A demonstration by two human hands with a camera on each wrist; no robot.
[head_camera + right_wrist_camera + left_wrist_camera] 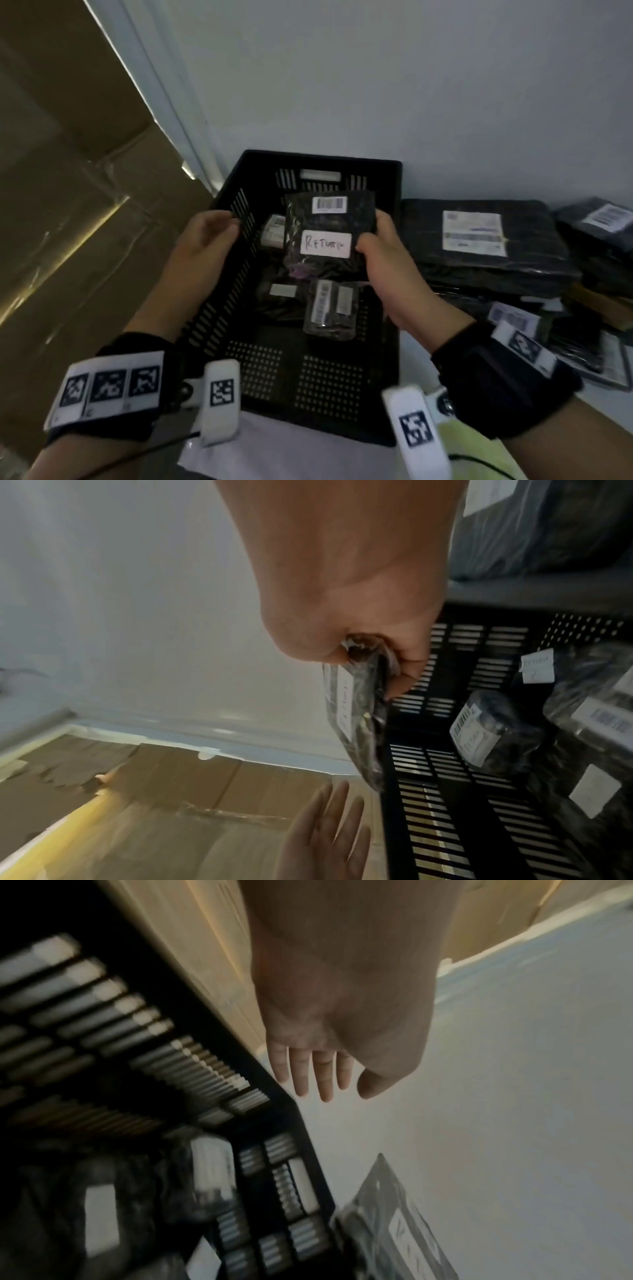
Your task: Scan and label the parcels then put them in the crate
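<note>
- The right hand (378, 253) pinches the right edge of a black parcel (329, 236), which hangs above the far half of the black crate (236, 192); its long axis runs away from the person and its handwritten label faces up.
- The left hand (205, 240) is spread and empty, just left of the parcel, over the crate's left wall.
- Directly below, the crate holds several labelled parcels (330, 310).
- More parcels in a stack (479, 246) lie on the counter to the crate's right.

surface: pale grey-white floor/tabletop (445, 102), can't tell which | on it: black slotted crate (239, 219) | stack of dark bagged parcels (479, 253) just right of crate | cardboard boxes (68, 192) left
</note>
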